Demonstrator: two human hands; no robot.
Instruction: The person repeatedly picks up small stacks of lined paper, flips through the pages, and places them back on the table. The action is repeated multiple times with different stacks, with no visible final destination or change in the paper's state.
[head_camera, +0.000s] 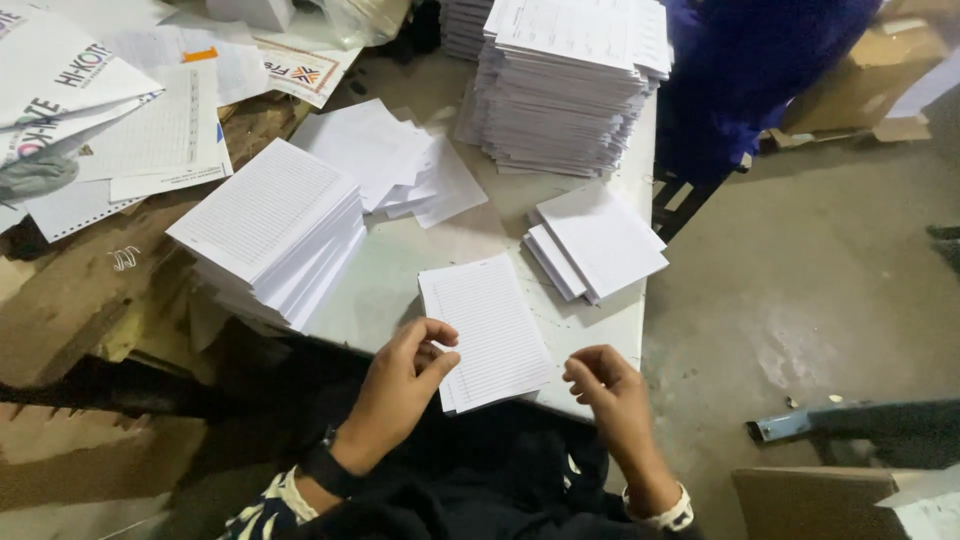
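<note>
At the near edge of a pale table (400, 270), your left hand (405, 385) pinches the lower left corner of a thin sheaf of ruled sheets (487, 330), thumb on top and fingers curled beneath, clamped on the paper. Your right hand (605, 390) hovers just beside the sheaf's lower right corner, fingers loosely bent together and holding nothing. The sheaf lies flat, tilted slightly, its bottom edge overhanging the table toward you.

To handle it well, judging from this: keep the pinch light so the corner does not crease, bring the free hand onto the opposite corner, and square the edges before lifting.

Beyond the sheaf, a small fanned stack of blank sheets (595, 242) sits just to the right; a thick ruled stack (270, 230) stands to the left, loose white sheets (395, 160) behind it. A tall pile (565, 85) rises at the far end, beside a person in blue (760, 70).
</note>
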